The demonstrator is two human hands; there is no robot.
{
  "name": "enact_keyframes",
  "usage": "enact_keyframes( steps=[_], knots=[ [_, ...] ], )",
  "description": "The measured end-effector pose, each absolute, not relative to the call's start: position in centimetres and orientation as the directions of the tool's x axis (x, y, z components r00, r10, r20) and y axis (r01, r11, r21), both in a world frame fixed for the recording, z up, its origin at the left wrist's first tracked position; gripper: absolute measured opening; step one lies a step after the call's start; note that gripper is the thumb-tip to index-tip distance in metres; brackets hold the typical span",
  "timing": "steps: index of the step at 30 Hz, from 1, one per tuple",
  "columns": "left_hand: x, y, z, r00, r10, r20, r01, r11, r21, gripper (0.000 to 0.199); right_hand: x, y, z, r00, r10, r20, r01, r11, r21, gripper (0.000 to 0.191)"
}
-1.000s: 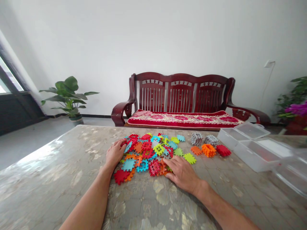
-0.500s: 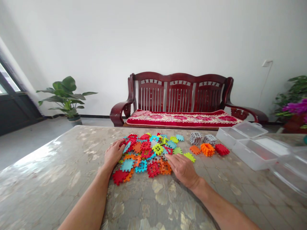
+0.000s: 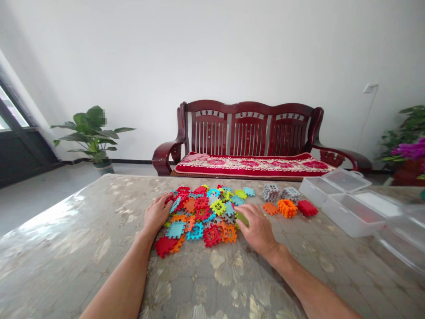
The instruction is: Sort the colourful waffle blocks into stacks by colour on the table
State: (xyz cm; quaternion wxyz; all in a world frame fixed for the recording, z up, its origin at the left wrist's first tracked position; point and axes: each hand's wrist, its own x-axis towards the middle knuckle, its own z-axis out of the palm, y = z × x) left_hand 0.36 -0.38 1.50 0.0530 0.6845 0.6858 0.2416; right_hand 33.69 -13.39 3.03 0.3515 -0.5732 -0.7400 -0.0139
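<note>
A loose heap of toothed plastic building tiles (image 3: 202, 202) in red, orange, light blue, green and grey lies spread on the table before me. My left hand (image 3: 158, 212) lies at the heap's left side, fingers stretched out over the edge tiles. Beside its fingertips a light blue tile (image 3: 175, 204) leans at a tilt. My right hand (image 3: 257, 228), at the right side of the heap, pinches a green tile (image 3: 243, 217) between thumb and fingers. Part of that tile is hidden by the fingers.
Grey tile stacks (image 3: 271, 192), an orange stack (image 3: 287, 208), a single orange tile (image 3: 270, 208) and red tiles (image 3: 307, 208) sit right of the heap. Clear plastic boxes (image 3: 345, 217) with raised lids stand farther right. Behind the table (image 3: 83, 221) is a wooden bench (image 3: 252, 126).
My right hand has shifted slightly right and turned, and a green tile now shows in its grip. The left hand stays in place.
</note>
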Motion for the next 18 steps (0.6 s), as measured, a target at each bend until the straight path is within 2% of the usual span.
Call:
enact_keyframes(
  steps=[2, 5, 10, 14, 18],
  knots=[
    [0.4, -0.4, 1.5, -0.055, 0.964, 0.259, 0.912, -0.057, 0.406, 0.044, 33.3, -14.0, 3.3, -0.193, 0.861, 0.471, 0.850, 0.387, -0.358, 0.027],
    [0.3, -0.4, 1.4, -0.054, 0.967, 0.248, 0.913, -0.053, 0.404, 0.045, 32.7, -14.7, 3.6, -0.294, 0.880, 0.373, 0.871, 0.407, -0.274, 0.028],
    [0.4, -0.3, 1.5, -0.065, 0.969, 0.238, 0.916, -0.037, 0.399, 0.045, 32.2, -14.8, 4.0, -0.296, 0.907, 0.299, 0.915, 0.359, -0.184, 0.025],
    [0.5, -0.5, 1.7, -0.065, 0.972, 0.226, 0.916, -0.032, 0.399, 0.046, 31.8, -14.6, 3.9, -0.254, 0.921, 0.296, 0.918, 0.326, -0.225, 0.025],
    [0.4, -0.4, 1.6, -0.062, 0.970, 0.234, 0.916, -0.037, 0.398, 0.047, 31.5, -14.4, 3.2, -0.164, 0.945, 0.284, 0.902, 0.260, -0.344, 0.026]
  ],
)
